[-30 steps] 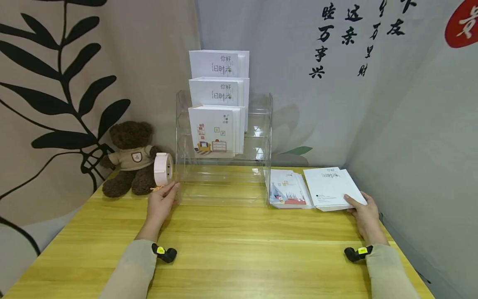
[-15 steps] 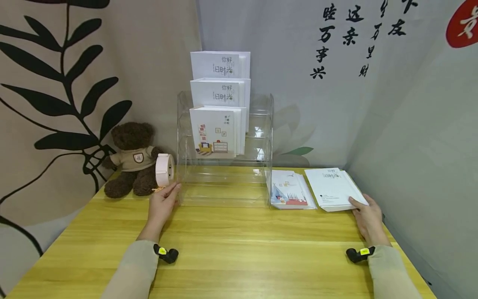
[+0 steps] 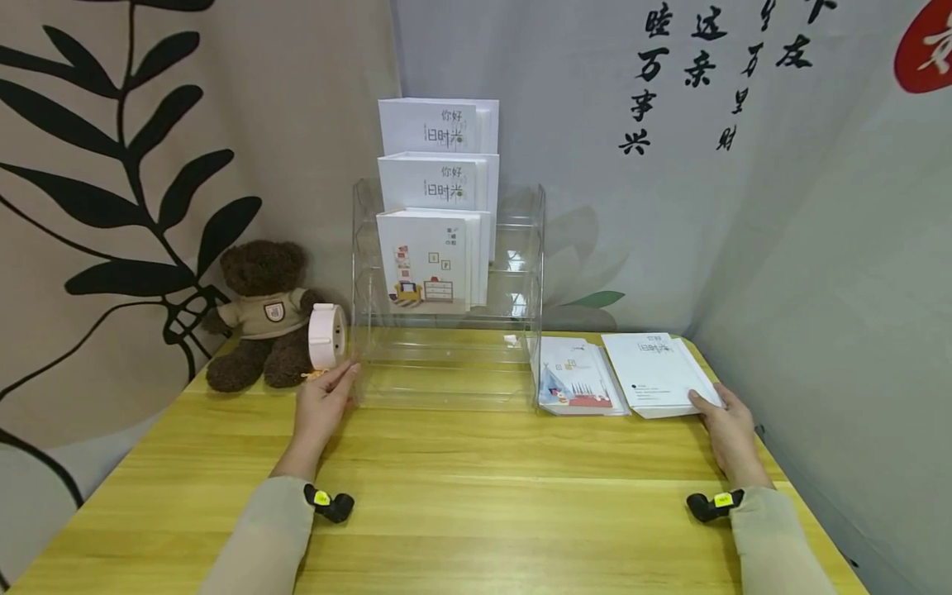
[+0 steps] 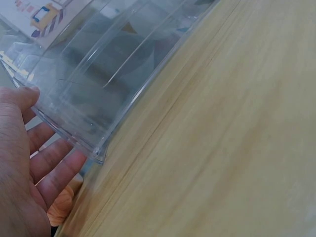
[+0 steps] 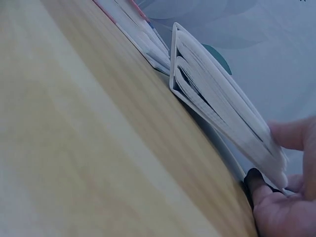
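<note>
In the head view a clear plastic display rack (image 3: pixel 446 388) stands at the back of the table. My left hand (image 3: pixel 321 413) holds its left side edge. The left wrist view shows the thumb at the rim and the fingertips against the side panel (image 4: pixel 74 98). To the right, my right hand (image 3: pixel 730 434) grips a white notebook (image 3: pixel 658 380) by its near right corner, thumb on the cover. In the right wrist view its pages (image 5: pixel 217 98) show edge-on, and the far end is tilted up. Printed notebooks (image 3: pixel 576 384) lie between it and the rack.
White notebooks (image 3: pixel 431 260) stand in the rack's upper left tiers. Left of the rack sit a brown teddy bear (image 3: pixel 260 318) and a round pale pink object (image 3: pixel 323 337). Fabric walls (image 3: pixel 803 248) enclose the table (image 3: pixel 506 504) behind and at the side.
My right hand has shifted slightly left with the white notebook since half a second ago. The left hand keeps its place on the rack.
</note>
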`<state>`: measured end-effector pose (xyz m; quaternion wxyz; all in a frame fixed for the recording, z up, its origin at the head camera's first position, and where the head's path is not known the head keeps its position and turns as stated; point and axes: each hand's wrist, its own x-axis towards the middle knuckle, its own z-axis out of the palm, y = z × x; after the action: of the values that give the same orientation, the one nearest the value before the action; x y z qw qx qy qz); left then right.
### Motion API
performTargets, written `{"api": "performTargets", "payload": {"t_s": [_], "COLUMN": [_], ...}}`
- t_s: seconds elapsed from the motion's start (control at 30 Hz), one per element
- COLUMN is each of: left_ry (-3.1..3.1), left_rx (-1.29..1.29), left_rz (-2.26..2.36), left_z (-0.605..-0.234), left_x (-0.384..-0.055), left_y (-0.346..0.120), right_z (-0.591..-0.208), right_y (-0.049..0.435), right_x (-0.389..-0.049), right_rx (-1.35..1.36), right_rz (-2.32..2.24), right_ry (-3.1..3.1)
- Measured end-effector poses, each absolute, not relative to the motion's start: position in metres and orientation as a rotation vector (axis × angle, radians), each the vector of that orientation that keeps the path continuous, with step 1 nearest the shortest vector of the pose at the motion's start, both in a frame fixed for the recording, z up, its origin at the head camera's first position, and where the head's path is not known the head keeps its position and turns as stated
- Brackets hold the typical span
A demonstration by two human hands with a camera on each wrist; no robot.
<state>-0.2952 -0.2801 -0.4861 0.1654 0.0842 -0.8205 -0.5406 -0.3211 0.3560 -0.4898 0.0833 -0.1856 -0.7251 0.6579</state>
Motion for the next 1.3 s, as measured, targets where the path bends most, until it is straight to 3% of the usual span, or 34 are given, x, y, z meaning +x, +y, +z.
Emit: {"api": "performTargets", "payload": {"t_s": [0.23,0.57,0.83,1.3], "left_ry": [-2.333,-2.331,-2.319,-2.308], "left_rx": [0.238,0.237,0.230,0.220], "left_rz": [-1.536,-1.546,-1.512,-1.535], "left_z": [-0.4854,-0.4869,-0.4881,-0.4887], "left_x": [-0.2943,-0.2958,-0.2955,-0.2953], "left_y": [-0.2797,-0.2798,-0.2804,-0.2794], "right_z": [-0.4937,-0.4949,-0.4960,-0.4960], "right_y": [0.3583,0.3564,0.3513,0.3556], "right_x": [-0.3200,-0.3132,-0.3153,-0.3167], "right_rx": [-0.559,-0.436,-0.255,-0.228], "right_rz": [1.844,1.298,1.149,1.107], "right_ry": [-2.230,-2.639,-2.798,-2.900]}}
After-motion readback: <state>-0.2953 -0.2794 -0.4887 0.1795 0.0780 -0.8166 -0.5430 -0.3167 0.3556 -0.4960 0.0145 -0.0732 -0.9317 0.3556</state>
